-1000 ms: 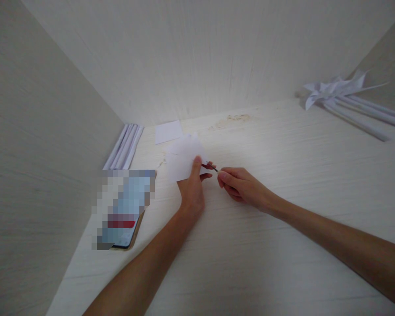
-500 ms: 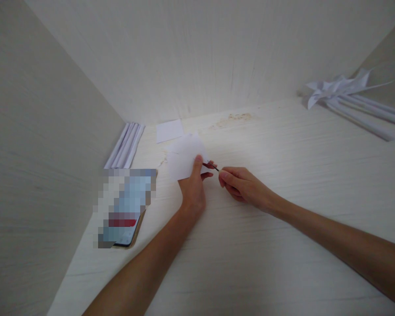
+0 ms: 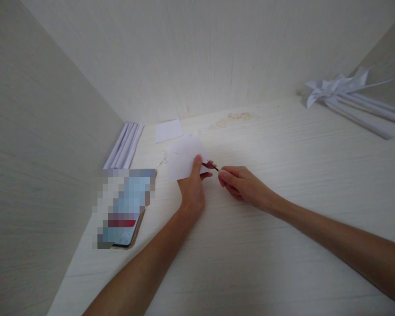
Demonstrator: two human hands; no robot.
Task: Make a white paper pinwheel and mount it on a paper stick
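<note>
Hard to see: the thin dark object (image 3: 212,166) between the two hands is too small to name; only a short dark sliver shows, its ends covered by fingers. The phone (image 3: 125,208) screen is blurred out.
Cut off: both forearms run out of the bottom and right edges of the view.
Left hand (image 3: 192,188): closed on the white paper piece (image 3: 183,159), thumb pressed on its lower right corner, the sheet lifted and tilted above the table (image 3: 283,245).
Right hand (image 3: 242,184): fingers curled in tight, fingertips pinching the near end of the thin dark object, whose far end meets the paper's corner by the left thumb.
Paper's place: mid-table, just right of the phone, near the back wall.
Behind it: a small white sheet (image 3: 169,130) lying flat.
Left corner: a bundle of rolled paper sticks (image 3: 124,145) along the side wall.
Far right: a folded paper pinwheel (image 3: 335,87) resting on long paper rolls (image 3: 365,116).
</note>
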